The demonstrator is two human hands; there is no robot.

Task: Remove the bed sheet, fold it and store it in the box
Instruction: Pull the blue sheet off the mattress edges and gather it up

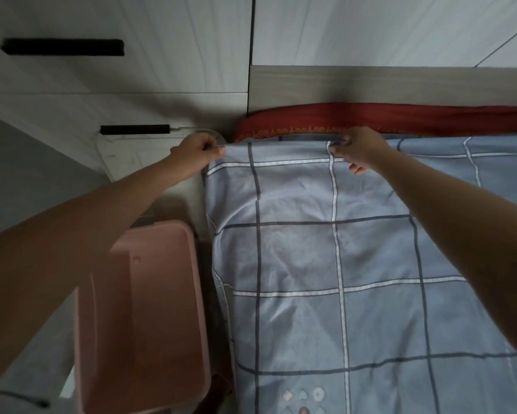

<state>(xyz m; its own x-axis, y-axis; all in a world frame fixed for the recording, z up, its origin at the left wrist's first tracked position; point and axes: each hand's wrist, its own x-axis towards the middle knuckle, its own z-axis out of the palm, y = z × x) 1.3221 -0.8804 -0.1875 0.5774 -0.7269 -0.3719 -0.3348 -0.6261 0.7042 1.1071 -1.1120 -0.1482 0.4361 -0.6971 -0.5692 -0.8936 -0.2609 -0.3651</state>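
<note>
Looking down over the bed, I see the pink box (143, 309) standing on the floor just beside the bed's left side, its opening turned up towards me; its bare pink bottom and inner walls show, and my left forearm crosses over its near corner. The bed sheet (340, 249), blue-grey with dark and white check lines, lies spread over the bed with soft creases, its left side hanging down next to the box. My left hand (196, 153) pinches the sheet's far left corner, fingers curled tight on the cloth. My right hand (358, 149) grips the same far edge further along, on a white stripe, with the fingers folded round the hem. Just beyond that edge a red cloth (370, 119) with a patterned border lies against the pale wooden headboard (370, 85). A white cabinet (131, 70) stands to the left of the headboard, with two black handles (63, 47) on its front, the lower one near my left hand.
</note>
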